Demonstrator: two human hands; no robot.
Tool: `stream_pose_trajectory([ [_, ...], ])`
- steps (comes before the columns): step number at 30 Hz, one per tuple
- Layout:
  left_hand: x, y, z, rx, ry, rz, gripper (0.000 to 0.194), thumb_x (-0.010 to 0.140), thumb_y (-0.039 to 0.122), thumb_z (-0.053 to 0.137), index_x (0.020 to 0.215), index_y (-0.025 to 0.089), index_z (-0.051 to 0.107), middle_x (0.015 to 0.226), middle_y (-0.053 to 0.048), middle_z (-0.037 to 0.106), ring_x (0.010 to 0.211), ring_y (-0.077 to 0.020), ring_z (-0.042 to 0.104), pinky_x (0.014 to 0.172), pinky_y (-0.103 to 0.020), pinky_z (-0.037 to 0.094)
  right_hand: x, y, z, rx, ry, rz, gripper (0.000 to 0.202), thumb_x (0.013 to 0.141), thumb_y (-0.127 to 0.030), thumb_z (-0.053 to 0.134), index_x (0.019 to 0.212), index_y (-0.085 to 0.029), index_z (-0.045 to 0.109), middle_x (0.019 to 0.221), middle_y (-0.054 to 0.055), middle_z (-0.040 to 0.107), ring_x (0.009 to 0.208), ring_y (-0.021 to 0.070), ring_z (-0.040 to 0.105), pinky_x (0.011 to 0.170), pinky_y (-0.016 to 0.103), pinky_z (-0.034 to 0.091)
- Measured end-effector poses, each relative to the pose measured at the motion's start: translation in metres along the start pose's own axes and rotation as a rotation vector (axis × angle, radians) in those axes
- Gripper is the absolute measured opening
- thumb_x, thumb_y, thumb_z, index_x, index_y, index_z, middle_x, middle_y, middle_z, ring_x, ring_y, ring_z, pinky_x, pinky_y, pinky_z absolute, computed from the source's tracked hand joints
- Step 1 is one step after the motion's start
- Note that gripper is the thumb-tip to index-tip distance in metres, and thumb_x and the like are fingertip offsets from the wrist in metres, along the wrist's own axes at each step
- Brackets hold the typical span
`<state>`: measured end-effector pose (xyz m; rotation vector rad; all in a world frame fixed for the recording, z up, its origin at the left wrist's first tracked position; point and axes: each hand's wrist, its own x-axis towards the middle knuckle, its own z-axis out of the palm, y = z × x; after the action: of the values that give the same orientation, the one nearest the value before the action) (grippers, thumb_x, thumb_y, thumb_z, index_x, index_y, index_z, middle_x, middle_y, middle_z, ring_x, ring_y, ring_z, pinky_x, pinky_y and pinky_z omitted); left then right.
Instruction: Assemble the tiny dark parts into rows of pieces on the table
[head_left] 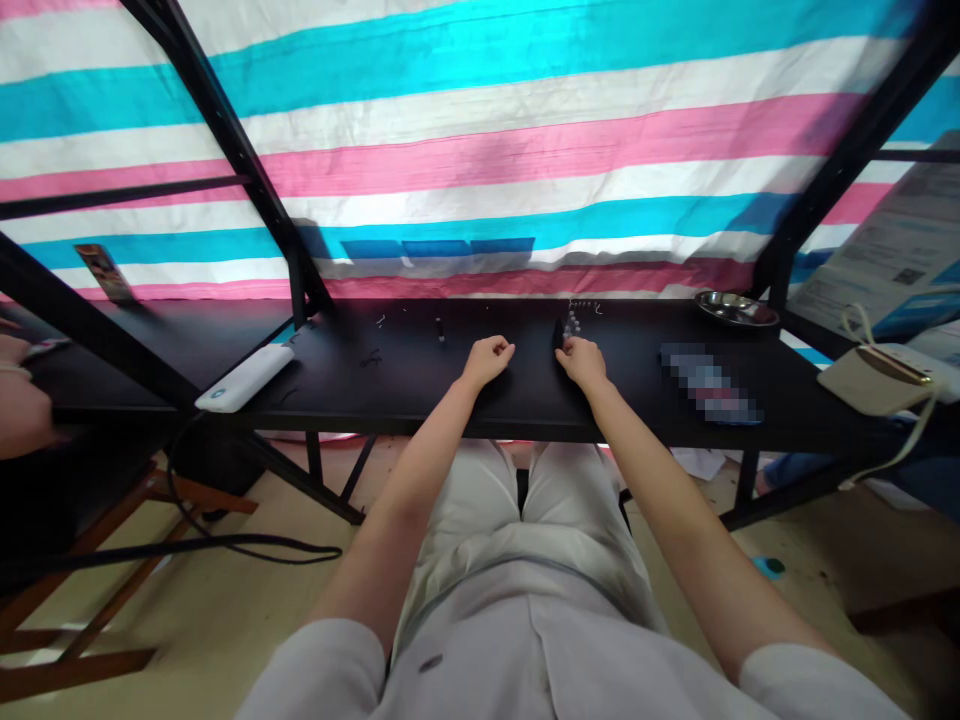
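Both my hands rest low over the black table, a short gap apart. My left hand (489,360) is closed, thumb and fingertips together; anything between them is too small to make out. My right hand (582,361) is also closed, its fingertips against a small dark pointed object (558,333). Whether the fingers grip that object or only touch it, I cannot tell. Just beyond the right hand lies a row of clear round beads (574,325), with a thin pale strand (586,305) behind it. A short dark stick-like item (440,330) lies left of my left hand.
On the black table (405,395) are a white power-bank-like device (247,378) with a cable, dark scraps (370,357), a metal dish (736,309), a blurred-out item (711,388) and a beige pouch (874,380). Black frame posts flank me. Another person's arm (22,400) shows at left.
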<state>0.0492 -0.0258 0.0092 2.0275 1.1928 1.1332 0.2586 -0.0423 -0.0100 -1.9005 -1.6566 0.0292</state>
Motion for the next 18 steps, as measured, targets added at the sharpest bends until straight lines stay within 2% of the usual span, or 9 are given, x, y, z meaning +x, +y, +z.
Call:
stream_pose_trajectory([
  [4, 0.000, -0.001, 0.000, -0.002, -0.003, 0.007, 0.022, 0.078, 0.029, 0.055, 0.060, 0.017, 0.055, 0.050, 0.001, 0.055, 0.050, -0.0111, 0.052, 0.056, -0.022, 0.038, 0.000, 0.000, 0.000, 0.002, 0.014, 0.000, 0.014, 0.078, -0.031, 0.059, 0.078, -0.020, 0.067, 0.074, 0.008, 0.066, 0.073, 0.0212, 0.062, 0.067, 0.031, 0.045],
  [10, 0.000, -0.001, 0.000, -0.002, -0.005, 0.003, 0.021, 0.078, 0.028, 0.055, 0.060, 0.017, 0.054, 0.050, 0.002, 0.055, 0.051, -0.0111, 0.052, 0.057, -0.022, 0.039, -0.001, -0.001, -0.006, 0.012, -0.056, 0.029, 0.018, 0.080, -0.035, 0.061, 0.083, -0.019, 0.068, 0.080, 0.009, 0.068, 0.079, 0.0217, 0.062, 0.071, 0.031, 0.045],
  [18, -0.001, -0.003, -0.001, 0.021, -0.014, 0.017, 0.022, 0.078, 0.030, 0.054, 0.061, 0.017, 0.055, 0.050, 0.001, 0.056, 0.051, -0.0113, 0.053, 0.058, -0.023, 0.039, -0.005, 0.004, -0.021, -0.015, -0.058, 0.118, 0.025, 0.074, -0.044, 0.068, 0.078, -0.020, 0.072, 0.082, 0.011, 0.068, 0.081, 0.0255, 0.063, 0.070, 0.033, 0.045],
])
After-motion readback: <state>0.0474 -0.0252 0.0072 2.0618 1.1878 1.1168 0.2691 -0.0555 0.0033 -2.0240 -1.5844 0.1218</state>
